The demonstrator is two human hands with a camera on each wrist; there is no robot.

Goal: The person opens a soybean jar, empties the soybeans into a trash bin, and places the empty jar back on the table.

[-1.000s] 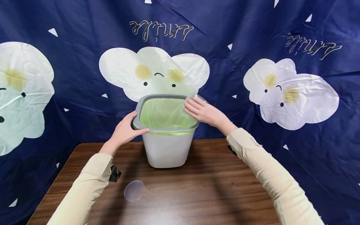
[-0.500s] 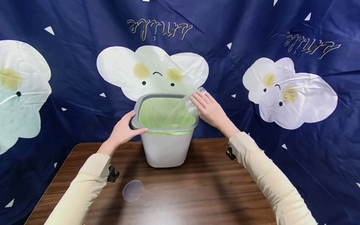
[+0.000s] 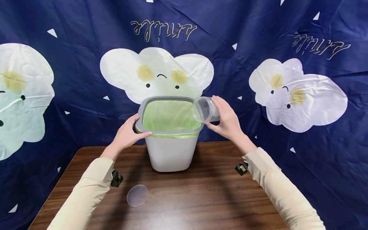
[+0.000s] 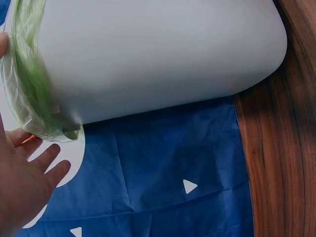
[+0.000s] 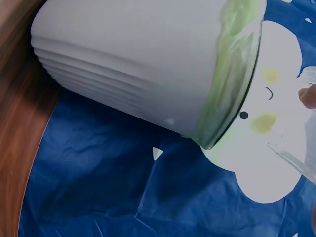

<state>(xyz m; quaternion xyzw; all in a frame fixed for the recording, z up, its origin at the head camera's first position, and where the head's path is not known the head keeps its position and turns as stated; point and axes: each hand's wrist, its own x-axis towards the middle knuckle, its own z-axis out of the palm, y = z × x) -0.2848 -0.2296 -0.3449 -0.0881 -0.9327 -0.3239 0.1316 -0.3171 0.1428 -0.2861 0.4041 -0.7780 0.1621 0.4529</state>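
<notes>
White waste bin [image 3: 170, 153] with green liner [image 3: 166, 116], standing at the far middle of the bench [image 3: 201, 198]. The left hand [image 3: 126, 134] grips the bin's grey rim at 9 o'clock, thumb over the edge, fingers curled round it. The right hand [image 3: 228, 119] has its fingers clamped on a clear jar [image 3: 204, 110], tipped with its mouth toward the bin opening at the rim's 3 o'clock. The jar looks empty, so the emptying appears done; its lid [image 3: 137, 195] lies on the bench at 7 o'clock, not yet refitted.
</notes>
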